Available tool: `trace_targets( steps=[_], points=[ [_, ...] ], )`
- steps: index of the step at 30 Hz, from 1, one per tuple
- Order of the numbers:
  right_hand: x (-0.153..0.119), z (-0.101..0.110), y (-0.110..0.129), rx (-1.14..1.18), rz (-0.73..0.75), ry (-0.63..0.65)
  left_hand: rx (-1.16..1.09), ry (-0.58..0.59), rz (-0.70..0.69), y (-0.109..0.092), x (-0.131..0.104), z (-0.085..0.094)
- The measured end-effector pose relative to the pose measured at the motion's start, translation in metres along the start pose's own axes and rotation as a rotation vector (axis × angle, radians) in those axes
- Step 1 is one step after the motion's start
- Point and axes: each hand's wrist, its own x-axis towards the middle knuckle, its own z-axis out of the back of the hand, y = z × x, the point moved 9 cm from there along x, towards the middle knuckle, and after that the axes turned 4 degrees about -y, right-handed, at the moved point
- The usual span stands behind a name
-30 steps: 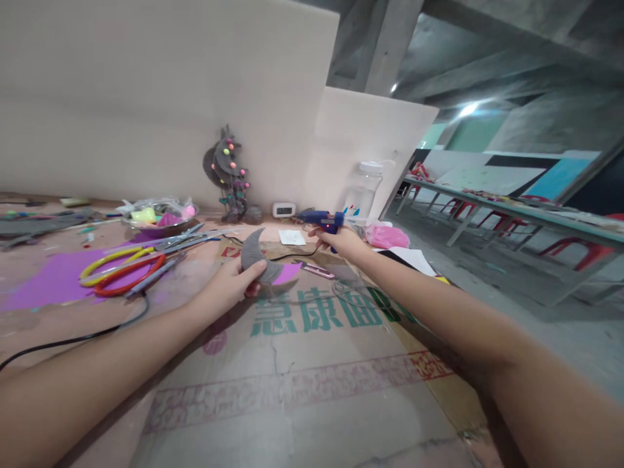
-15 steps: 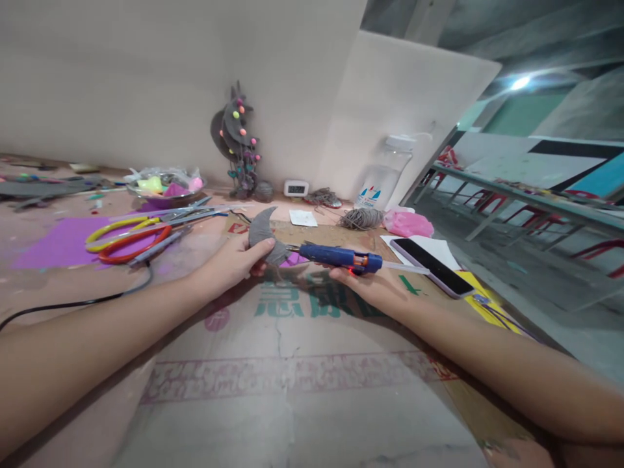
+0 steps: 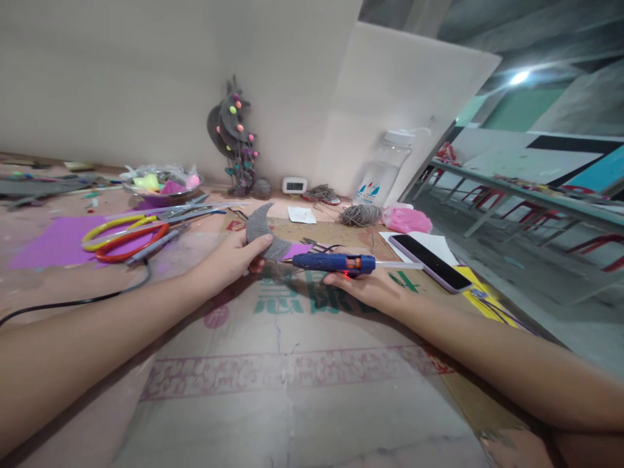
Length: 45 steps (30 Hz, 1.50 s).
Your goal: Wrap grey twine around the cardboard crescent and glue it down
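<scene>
My left hand point(image 3: 246, 252) pinches a grey crescent point(image 3: 258, 224) between thumb and fingers; its surface looks felt-like or yarn-wrapped. My right hand point(image 3: 358, 284) is wrapped round a blue hot glue gun point(image 3: 319, 262), whose red light glows and whose clear glue stick juts out to the right. The gun's metal tip points left at the lower end of the crescent, close to it; I cannot tell whether they touch. A purple piece point(image 3: 296, 249) shows just behind the tip. Beneath both hands lies a printed cardboard sheet point(image 3: 292, 416).
Scissors with yellow and red handles point(image 3: 131, 244) lie left on purple paper point(image 3: 49, 244). Behind stand a bowl point(image 3: 163, 195), a decorated grey moon ornament point(image 3: 234, 130), a small clock point(image 3: 294, 186), a yarn bundle point(image 3: 361, 215) and a water bottle point(image 3: 383, 169). A phone point(image 3: 431, 263) lies right.
The glue gun has shifted slightly left and down, uncovering more of the purple piece and dark items behind it. Both hands keep their holds.
</scene>
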Motion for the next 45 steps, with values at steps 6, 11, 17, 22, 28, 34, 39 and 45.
trace_targets(
  steps=[6, 11, 17, 22, 28, 34, 39, 45],
  points=[
    [0.000, -0.002, -0.001, -0.011, 0.025, 0.009, 0.058, -0.001, -0.023, -0.002, 0.001, 0.000],
    [0.000, -0.002, 0.001, -0.007, 0.026, 0.022, 0.053, -0.015, -0.012, -0.002, 0.001, 0.001],
    [0.000, -0.003, 0.004, -0.003, 0.036, 0.034, 0.109, -0.017, -0.034, -0.007, -0.001, 0.000],
    [0.000, -0.003, 0.003, -0.039, 0.067, 0.036, 0.107, -0.012, -0.037, -0.009, -0.001, 0.000],
    [-0.001, -0.003, 0.003, -0.056, 0.060, 0.037, 0.089, -0.020, -0.026, -0.007, -0.001, 0.000],
    [-0.001, -0.003, 0.002, -0.021, 0.020, 0.039, 0.100, -0.015, -0.031, -0.005, -0.001, 0.001],
    [0.002, -0.001, 0.000, -0.024, 0.029, 0.006, 0.121, -0.009, -0.037, -0.006, -0.001, 0.001],
    [0.003, 0.000, -0.007, -0.042, -0.010, -0.015, 0.110, 0.011, -0.030, -0.006, -0.001, -0.001]
  ],
)
